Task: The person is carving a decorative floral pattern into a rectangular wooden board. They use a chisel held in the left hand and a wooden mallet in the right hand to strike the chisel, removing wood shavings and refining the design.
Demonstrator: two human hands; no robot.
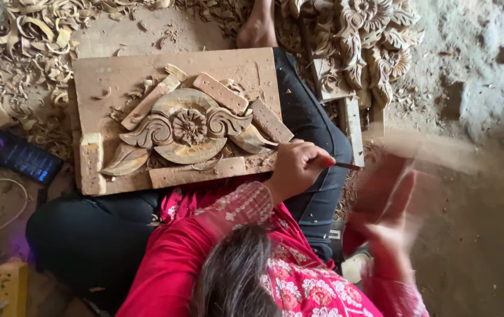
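The carved panel (pixel 175 123) is bare, unfinished wood, matt and pale brown, its floral relief smooth on the curves and rough on the cut background. Above the panel lie curled wood shavings (pixel 34 35), thin and dry. Right of the panel, another carved piece (pixel 363 41) shows the same raw, matt wood. Below the panel, the sleeve (pixel 228 211) is red cloth with pale embroidery. Left of the panel, a phone (pixel 20 155) has a glossy dark surface.

The single head-worn camera looks steeply down from close above the person's own hair and red sleeve (pixel 205 235), facing the carved wooden panel (pixel 175 117) on their lap, with dirt floor (pixel 486 235) around.
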